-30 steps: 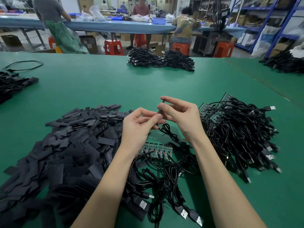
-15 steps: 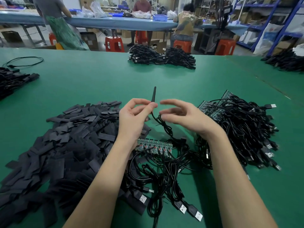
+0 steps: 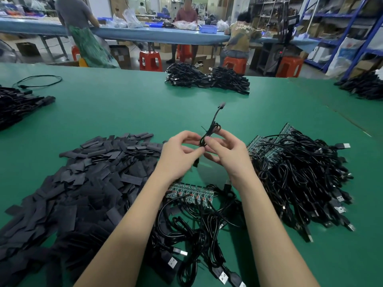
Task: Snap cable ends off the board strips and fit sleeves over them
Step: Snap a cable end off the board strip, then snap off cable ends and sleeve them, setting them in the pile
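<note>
Head view: both hands are raised over the green table [image 3: 128,112], working one thin black cable [image 3: 209,132]. Left hand [image 3: 176,156] has its fingers curled, thumb and forefinger pinching the cable near its lower run; a short dark piece hangs just below that pinch, can't tell if it's a sleeve or more cable. Right hand [image 3: 228,154] is curled too, fingertips closed on the same cable just beside the left's pinch. A small loop of cable bunches just above the fingertips, and the free end [image 3: 222,105] sticks up and away from both hands, blurred.

Handling, my read: the cable is light, limp and springy, so it will flop unless held close to the end. The tip looks small and probably fragile, so grip the jacket just behind it.

The board strip [image 3: 189,194] lies below the wrists, between the forearms, cables still attached. The sleeve pile [image 3: 83,183] is to the outside of the left hand. More strips with cables [image 3: 300,175] are heaped outside the right hand.
</note>
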`<move>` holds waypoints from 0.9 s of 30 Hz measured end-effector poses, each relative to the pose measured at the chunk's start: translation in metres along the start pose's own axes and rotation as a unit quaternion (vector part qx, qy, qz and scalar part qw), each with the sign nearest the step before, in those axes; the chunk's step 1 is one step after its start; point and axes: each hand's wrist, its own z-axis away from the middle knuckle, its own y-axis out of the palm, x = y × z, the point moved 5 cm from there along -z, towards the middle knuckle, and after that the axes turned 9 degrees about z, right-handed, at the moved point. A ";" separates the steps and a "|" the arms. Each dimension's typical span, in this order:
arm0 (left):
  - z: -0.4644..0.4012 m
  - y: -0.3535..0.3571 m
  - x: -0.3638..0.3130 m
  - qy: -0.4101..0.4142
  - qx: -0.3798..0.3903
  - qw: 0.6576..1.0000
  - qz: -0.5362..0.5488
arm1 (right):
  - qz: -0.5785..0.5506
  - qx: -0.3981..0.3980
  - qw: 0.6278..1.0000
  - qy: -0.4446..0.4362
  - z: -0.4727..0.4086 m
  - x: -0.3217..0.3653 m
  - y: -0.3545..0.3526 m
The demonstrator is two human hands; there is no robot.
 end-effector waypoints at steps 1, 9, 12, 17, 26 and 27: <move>-0.009 0.000 -0.001 0.011 -0.005 1.000 -0.017 | 0.007 0.001 1.000 0.010 -0.001 -0.002 -0.001; -0.111 0.000 0.000 0.080 0.021 0.967 -0.242 | 0.252 0.030 0.967 0.032 -0.002 -0.014 -0.011; -0.135 -0.003 0.011 0.066 0.046 0.943 -0.323 | 0.306 0.046 0.951 0.025 -0.003 -0.019 -0.007; -0.150 -0.013 0.016 0.042 0.042 0.913 -0.403 | 0.365 0.054 0.929 0.021 -0.003 -0.025 -0.012; -0.092 -0.003 -0.018 0.045 0.031 0.984 -0.167 | 0.496 0.173 0.850 0.041 0.007 -0.012 -0.015; -0.084 0.001 -0.021 0.047 0.039 0.986 -0.153 | 0.505 0.195 0.839 0.048 0.009 -0.012 -0.015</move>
